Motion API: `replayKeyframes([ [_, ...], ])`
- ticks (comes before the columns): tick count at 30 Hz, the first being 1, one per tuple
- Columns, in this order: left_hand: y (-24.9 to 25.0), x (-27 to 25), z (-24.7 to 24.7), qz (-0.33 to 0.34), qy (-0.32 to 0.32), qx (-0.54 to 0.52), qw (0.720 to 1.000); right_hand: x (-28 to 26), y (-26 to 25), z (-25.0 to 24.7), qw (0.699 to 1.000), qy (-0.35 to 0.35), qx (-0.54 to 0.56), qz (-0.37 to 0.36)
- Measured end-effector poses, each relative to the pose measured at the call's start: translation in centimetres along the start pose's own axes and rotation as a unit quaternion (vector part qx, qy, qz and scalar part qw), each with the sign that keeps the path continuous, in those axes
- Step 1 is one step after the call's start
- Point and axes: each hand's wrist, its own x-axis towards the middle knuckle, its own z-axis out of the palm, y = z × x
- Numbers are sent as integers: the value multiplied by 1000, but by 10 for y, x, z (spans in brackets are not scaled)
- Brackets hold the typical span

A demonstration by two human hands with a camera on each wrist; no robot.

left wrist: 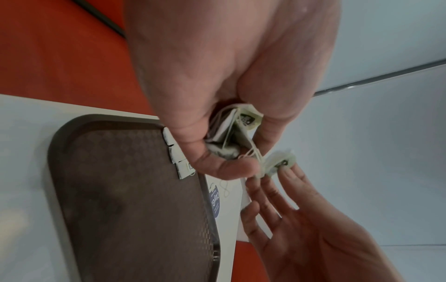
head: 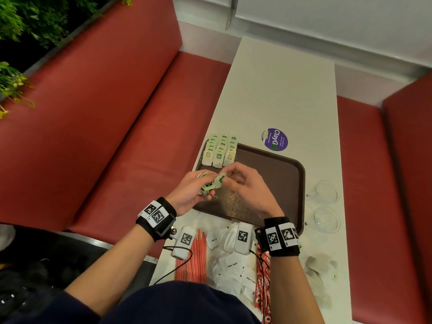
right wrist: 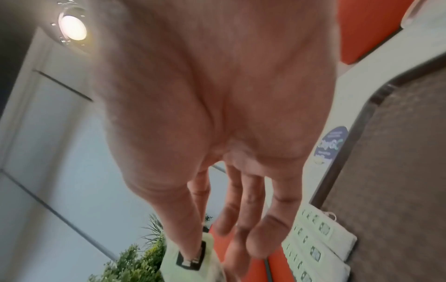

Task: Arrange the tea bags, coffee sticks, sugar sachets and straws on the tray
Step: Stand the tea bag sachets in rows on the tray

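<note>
A brown tray (head: 280, 183) lies on the white table, with three rows of green-tagged tea bags (head: 219, 150) overlapping at its far left corner. Over the tray's left side my left hand (head: 202, 187) grips a small bunch of tea bags (left wrist: 231, 131) with tangled strings. My right hand (head: 226, 180) pinches a single tea bag (left wrist: 277, 164) between thumb and forefinger, right beside the bunch. The right wrist view shows that bag (right wrist: 193, 261) under my thumb and the laid rows (right wrist: 313, 244) beyond.
Near the table's front edge lie red straws (head: 194, 260), white sugar sachets (head: 233, 265), red coffee sticks (head: 261, 277) and loose tea bags (head: 320, 265). Two glass cups (head: 327, 191) stand right of the tray. A purple sticker (head: 274, 139) sits beyond it. Red benches flank the table.
</note>
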Motion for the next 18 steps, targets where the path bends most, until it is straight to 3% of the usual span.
replayKeyframes([
  [7,-5,3,-1,15,7,21,1000,0,-2,8,990,107,90,-11],
  [11,-5,2,3,20,-14,13,1000,3,6,11,981,177,78,11],
  [18,-8,10,10,65,37,76,994,5,28,15,969,216,107,62],
])
